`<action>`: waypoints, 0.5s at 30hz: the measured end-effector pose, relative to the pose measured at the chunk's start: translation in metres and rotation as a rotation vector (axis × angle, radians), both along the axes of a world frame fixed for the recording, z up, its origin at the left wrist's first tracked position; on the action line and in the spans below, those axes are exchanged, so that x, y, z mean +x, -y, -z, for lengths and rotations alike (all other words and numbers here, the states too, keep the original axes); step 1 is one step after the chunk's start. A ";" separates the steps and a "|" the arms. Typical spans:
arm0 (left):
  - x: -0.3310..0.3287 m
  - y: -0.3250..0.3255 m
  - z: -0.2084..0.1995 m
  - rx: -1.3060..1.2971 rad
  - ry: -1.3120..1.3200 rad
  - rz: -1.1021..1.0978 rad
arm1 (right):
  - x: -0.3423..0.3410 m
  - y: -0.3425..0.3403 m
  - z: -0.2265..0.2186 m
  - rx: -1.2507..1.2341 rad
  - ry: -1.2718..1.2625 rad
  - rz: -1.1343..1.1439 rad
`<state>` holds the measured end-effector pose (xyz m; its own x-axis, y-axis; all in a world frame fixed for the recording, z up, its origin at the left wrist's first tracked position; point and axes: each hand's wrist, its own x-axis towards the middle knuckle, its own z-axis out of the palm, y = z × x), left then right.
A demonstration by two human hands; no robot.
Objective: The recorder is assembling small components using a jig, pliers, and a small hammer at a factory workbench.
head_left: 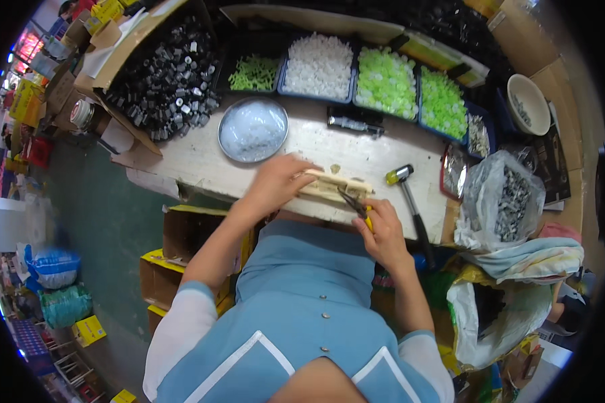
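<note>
My left hand grips the left end of a cream-coloured long block at the table's front edge. The block has a groove or opening along it, but the small parts inside are too blurred to tell. In my right hand is a pair of pliers with yellow handles, fingers wrapped round them. The dark jaws point left and reach the right part of the block. Just right of it lies a hammer with a yellow-tipped head and black grip. A round metal dish holds pale grey material beyond my left hand.
Bins of black caps, green sticks, white pieces and green pieces line the back. A plastic bag of metal parts sits at the right, below a cream bowl. Cardboard boxes stand under the table.
</note>
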<state>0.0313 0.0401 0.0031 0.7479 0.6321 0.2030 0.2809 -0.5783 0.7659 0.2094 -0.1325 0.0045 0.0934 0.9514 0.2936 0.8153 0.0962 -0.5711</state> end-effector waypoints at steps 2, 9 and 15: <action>0.060 -0.022 0.017 0.350 0.147 0.015 | 0.000 0.001 -0.010 0.007 0.009 -0.009; 0.163 -0.028 0.071 0.896 -0.171 -0.079 | 0.016 0.022 -0.010 -0.035 0.041 0.155; 0.126 -0.031 0.058 0.797 -0.275 0.046 | 0.025 0.007 -0.003 -0.003 0.041 0.148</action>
<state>0.1574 0.0714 -0.0554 0.8575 0.3443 0.3823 0.3603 -0.9323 0.0316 0.2339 -0.1396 0.0077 0.2208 0.9289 0.2972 0.8429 -0.0285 -0.5373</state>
